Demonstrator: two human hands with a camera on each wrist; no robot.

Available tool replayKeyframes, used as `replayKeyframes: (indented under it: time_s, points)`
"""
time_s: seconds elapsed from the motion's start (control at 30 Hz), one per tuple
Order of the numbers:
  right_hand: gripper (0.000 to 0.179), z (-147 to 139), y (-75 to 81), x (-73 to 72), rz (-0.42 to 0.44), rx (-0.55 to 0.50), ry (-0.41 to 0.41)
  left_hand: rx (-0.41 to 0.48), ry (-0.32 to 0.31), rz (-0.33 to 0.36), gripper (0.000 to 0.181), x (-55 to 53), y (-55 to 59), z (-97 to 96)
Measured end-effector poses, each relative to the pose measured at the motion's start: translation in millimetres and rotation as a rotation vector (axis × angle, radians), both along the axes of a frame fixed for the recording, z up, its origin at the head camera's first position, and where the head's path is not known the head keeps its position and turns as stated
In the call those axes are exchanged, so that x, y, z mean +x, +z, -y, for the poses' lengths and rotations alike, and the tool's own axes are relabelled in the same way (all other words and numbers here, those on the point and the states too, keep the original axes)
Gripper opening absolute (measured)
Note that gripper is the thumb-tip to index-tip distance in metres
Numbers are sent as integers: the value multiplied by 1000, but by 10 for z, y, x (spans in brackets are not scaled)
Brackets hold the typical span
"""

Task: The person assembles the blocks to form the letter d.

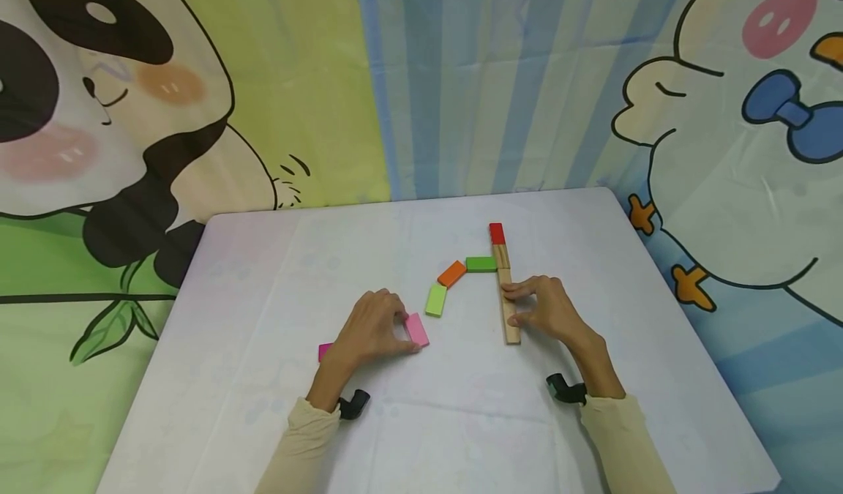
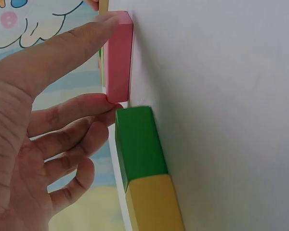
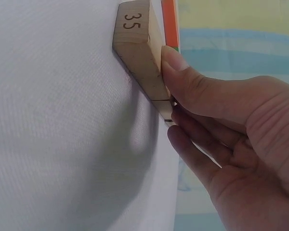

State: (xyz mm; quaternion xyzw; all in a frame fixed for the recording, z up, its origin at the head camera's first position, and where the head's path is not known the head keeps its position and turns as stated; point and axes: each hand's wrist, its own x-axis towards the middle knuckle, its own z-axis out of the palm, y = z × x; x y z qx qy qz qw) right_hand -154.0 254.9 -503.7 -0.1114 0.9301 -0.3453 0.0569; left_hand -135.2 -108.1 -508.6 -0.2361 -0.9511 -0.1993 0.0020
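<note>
My left hand (image 1: 370,327) pinches a pink block (image 1: 416,330) between thumb and index finger, low over the white table. In the left wrist view, a green block (image 2: 140,142) and a yellow block (image 2: 155,202) lie end to end close by; the hand hides them in the head view. My right hand (image 1: 552,307) has thumb and fingertips against the right side of a straight row of plain wooden blocks (image 1: 509,333). One of these, a wooden block (image 3: 132,21), bears "35" on its end. A red block (image 1: 497,233) tops the row.
From the wooden row, a green block (image 1: 481,264), an orange block (image 1: 451,274) and a lime block (image 1: 435,300) curve down toward the left hand. A magenta block (image 1: 324,351) pokes out behind that wrist. The white table (image 1: 276,260) ends at a printed backdrop.
</note>
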Motion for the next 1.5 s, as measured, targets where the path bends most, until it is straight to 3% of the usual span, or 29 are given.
replayKeyframes:
  time_s: [0.2, 0.43, 0.67, 1.2, 1.5]
  points:
    - [54, 5, 0, 11, -6, 4, 1, -19, -34, -47, 51, 66, -43, -76]
    - [55, 9, 2, 5, -10, -1, 4, -55, -30, -120, 52, 139, -59, -186]
    - [55, 11, 17, 3, -11, 10, 8, -49, -2, -120, 51, 196, -68, -292]
    - [56, 16, 15, -5, -12, 13, 13, -92, 6, -175, 54, 204, -109, -392]
    - [56, 15, 19, 2, -22, 15, 15, -72, 5, -195, 55, 188, -141, -420]
